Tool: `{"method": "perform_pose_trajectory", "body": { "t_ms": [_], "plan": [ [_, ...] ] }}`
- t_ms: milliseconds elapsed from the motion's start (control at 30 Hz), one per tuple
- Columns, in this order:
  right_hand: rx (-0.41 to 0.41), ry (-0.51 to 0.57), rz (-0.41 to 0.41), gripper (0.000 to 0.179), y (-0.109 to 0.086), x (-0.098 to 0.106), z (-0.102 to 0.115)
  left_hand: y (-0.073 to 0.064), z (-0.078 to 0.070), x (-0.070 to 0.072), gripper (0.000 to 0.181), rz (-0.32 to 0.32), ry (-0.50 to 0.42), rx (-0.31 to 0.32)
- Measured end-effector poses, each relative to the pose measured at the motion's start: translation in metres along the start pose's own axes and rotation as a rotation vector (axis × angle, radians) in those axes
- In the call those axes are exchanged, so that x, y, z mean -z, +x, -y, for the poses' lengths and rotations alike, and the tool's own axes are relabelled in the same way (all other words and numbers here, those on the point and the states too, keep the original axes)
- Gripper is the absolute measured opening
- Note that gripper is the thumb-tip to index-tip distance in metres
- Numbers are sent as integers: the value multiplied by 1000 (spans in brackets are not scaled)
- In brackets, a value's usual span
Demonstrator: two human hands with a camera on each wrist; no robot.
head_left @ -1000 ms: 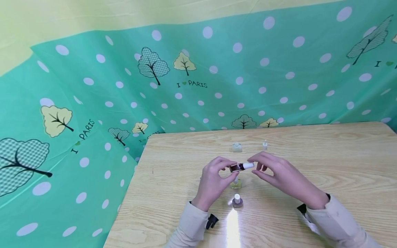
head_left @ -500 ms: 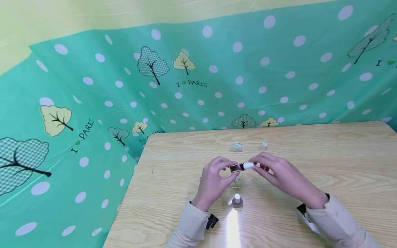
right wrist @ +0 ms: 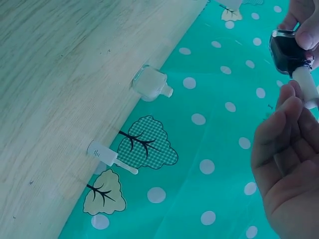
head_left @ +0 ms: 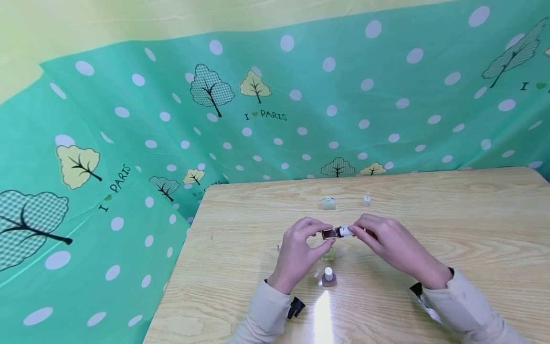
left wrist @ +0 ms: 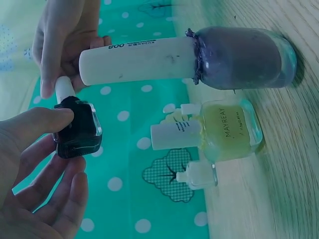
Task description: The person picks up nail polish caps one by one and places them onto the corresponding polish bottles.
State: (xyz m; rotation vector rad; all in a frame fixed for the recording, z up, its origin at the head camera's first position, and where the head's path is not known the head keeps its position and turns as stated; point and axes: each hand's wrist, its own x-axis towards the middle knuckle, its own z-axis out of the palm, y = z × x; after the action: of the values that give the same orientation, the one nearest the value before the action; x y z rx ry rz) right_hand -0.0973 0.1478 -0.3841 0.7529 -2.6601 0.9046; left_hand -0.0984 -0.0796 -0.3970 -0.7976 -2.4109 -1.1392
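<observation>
A person's two bare hands meet above a pale wood surface [head_left: 451, 229]. The left hand [head_left: 298, 246] pinches a small dark bottle [head_left: 331, 233] between thumb and fingers, holding it up off the wood, tipped on its side with its white cap [head_left: 345, 231] towards three o'clock. The right hand [head_left: 384, 236] comes in from four o'clock, thumb and fingers together on that cap, which sits on the bottle's neck.

Taking the dark bottle as the clock's centre, a yellow bottle [head_left: 328, 254] stands at six o'clock, white-capped and lettered MAYREAY. Farther out on the same line stands a purple bottle [head_left: 329, 279], its tall white cap marked 008. At twelve o'clock is a clear bottle [head_left: 328, 204], upright with its neck bare. Between one and two o'clock, a brush cap [head_left: 367, 200] stands on end, brush upward. Just beyond the left wrist, at nine o'clock, a pale tip [head_left: 278, 248] shows, perhaps part of another item, too small to name.

Behind hangs a green cloth [head_left: 258, 162] with white dots and trees.
</observation>
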Motion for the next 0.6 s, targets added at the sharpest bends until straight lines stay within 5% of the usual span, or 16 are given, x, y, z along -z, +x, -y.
{"method": "perform_pose_trajectory", "body": {
  "t_ms": [167, 367, 600],
  "plan": [
    [-21, 22, 3, 19, -2, 1, 1, -1, 3, 1, 26, 5, 6, 25],
    [97, 32, -31, 40, -4, -1, -1, -1, 6, 2, 26, 12, 11, 63],
    [156, 10, -66, 36, -3, -3, -2, -1, 6, 3, 25, 20, 0, 71]
  ]
}}
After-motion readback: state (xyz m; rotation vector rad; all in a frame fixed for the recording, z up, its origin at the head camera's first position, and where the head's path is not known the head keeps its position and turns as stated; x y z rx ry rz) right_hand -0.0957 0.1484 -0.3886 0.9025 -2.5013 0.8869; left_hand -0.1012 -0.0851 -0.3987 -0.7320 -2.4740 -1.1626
